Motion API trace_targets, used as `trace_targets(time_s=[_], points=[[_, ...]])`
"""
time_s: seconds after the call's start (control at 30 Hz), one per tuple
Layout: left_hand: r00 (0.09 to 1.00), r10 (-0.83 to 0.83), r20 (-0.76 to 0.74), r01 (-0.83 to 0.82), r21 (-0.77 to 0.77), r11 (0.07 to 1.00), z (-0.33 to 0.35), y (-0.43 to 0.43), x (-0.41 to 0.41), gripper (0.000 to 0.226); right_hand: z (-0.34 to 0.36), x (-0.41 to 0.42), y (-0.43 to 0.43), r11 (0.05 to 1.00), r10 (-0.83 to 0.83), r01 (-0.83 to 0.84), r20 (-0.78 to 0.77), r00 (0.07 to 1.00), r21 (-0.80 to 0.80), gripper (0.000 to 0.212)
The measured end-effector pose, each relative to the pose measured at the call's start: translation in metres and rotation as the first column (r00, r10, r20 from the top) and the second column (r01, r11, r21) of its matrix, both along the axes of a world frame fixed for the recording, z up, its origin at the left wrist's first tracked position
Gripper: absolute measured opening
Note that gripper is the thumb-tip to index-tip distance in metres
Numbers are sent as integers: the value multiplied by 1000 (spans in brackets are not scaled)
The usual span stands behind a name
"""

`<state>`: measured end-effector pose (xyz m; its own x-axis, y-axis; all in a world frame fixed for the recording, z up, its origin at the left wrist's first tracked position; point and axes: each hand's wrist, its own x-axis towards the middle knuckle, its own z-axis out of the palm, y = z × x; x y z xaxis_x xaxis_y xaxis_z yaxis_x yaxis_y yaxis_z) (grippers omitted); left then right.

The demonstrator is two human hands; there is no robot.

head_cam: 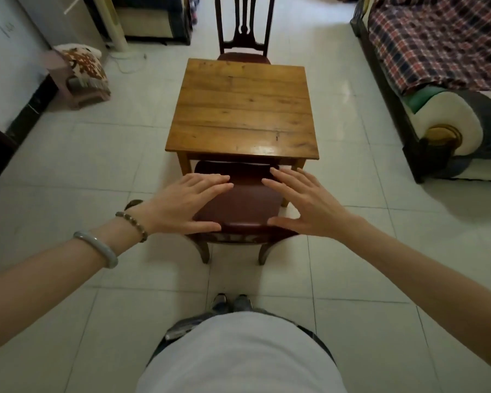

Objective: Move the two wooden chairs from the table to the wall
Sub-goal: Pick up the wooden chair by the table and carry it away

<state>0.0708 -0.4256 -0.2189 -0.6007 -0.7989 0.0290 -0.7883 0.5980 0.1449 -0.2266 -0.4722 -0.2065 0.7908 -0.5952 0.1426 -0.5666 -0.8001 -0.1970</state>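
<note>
Both open hands (182, 207) (304, 205) flank near chair (238, 205), seat pointing under table (243, 109)

Dark red chair seat (240, 205), plaid sofa cover (437, 43)

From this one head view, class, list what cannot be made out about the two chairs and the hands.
- Near chair: front of its seat hidden under the table; its backrest blurs into the seat.
- Far chair: backrest top cut off by the upper edge; legs hidden behind the table.
- Left hand, right hand: contact with the chair unclear.
</note>
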Motion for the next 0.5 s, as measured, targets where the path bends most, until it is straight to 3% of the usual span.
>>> trace_targets(time_s=[0.2, 0.37, 0.5], points=[[983, 1, 183, -2, 1, 1000, -35, 16, 0, 84, -39, -10, 12, 999, 31, -23, -302, 953, 29, 84], [974, -32, 226, 45, -50, 998, -43, 18, -2, 70, -54, -9, 9, 995, 78, -94, -343, 936, -30, 64], [951, -41, 308, 59, -50, 997, -46, 18, -2, 65, -56, -11, 8, 993, 94, -113, -338, 936, -37, 59]])
